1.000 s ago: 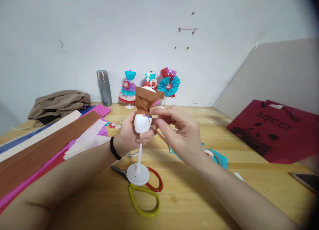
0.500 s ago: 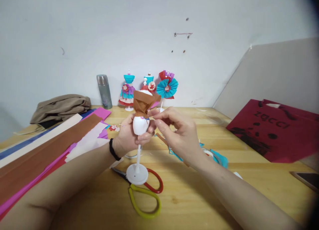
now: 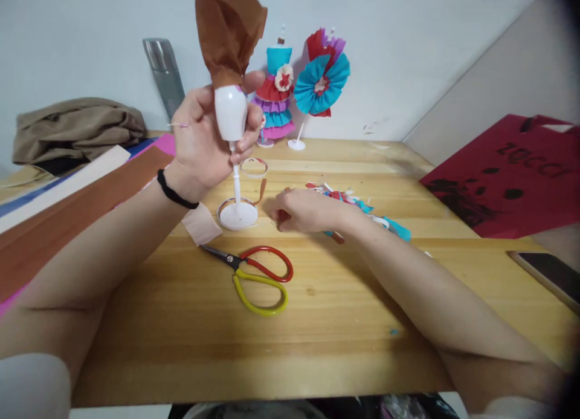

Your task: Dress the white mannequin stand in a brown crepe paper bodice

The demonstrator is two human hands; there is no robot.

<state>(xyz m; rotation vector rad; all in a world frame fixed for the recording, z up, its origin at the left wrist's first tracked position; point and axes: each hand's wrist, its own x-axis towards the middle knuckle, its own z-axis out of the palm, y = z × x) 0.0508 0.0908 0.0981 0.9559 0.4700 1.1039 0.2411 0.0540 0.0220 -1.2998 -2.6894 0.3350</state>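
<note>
A small white mannequin (image 3: pixel 231 118) on a thin stand is gripped by my left hand (image 3: pixel 196 135), raised above the table. Brown crepe paper (image 3: pixel 229 35) wraps its upper body and flares upward, its top cut off by the view's edge. A thin stick with a pinkish end (image 3: pixel 177 125) pokes out beside my left palm. My right hand (image 3: pixel 306 210) is low over the tabletop, its fingers curled and pressed together; whatever lies in them is hidden. Just left of it are the mannequin's round base (image 3: pixel 238 216) and a tape roll behind that base.
Scissors (image 3: pixel 233 262) with red and yellow handles lie in front. Coloured paper scraps (image 3: pixel 344 196) lie behind my right hand. Two dressed mannequins (image 3: pixel 280 62) stand at the wall, with a flask (image 3: pixel 164 74) leftward. Paper sheets (image 3: pixel 86 207) cover the left; a red bag (image 3: pixel 502 171) and phone (image 3: pixel 548 274) are right.
My left hand has lifted the mannequin higher. My right hand has left the mannequin's waist and moved down to the tabletop. The view has tilted downward.
</note>
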